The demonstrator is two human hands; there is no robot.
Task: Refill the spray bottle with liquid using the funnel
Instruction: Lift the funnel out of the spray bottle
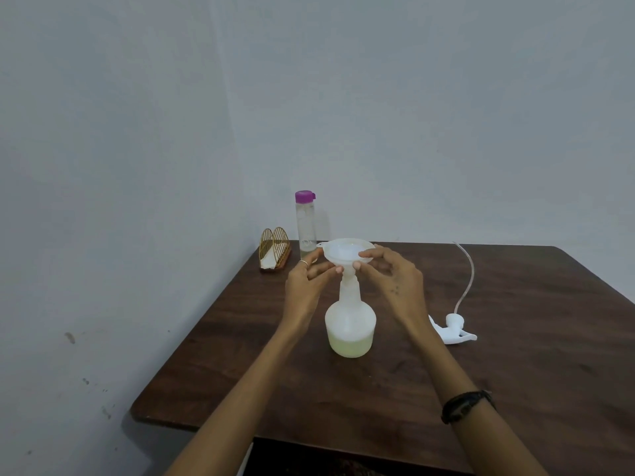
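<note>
Left hand (305, 281) and right hand (395, 280), fingertips pinching 1 funnel (347, 254) between them, seated in 1 spray bottle (350, 324) below, 1 trigger head (453, 329) right of the right hand.

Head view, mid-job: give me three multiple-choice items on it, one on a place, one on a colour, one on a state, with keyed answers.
1. Where does the spray head lie?
A. On the table, right of the spray bottle
B. Screwed onto the bottle
C. Beside the napkin holder

2. What colour is the clear bottle's cap?
A. Green
B. Purple
C. Black

3. What state is the funnel in?
A. Lying flat on the table
B. Upside down
C. Upright in the spray bottle's neck, held by both hands

Answers:
1 A: the spray head lies on the table, right of the spray bottle.
2 B: the cap tops the clear bottle.
3 C: the funnel sits between the left hand and right hand.
</note>
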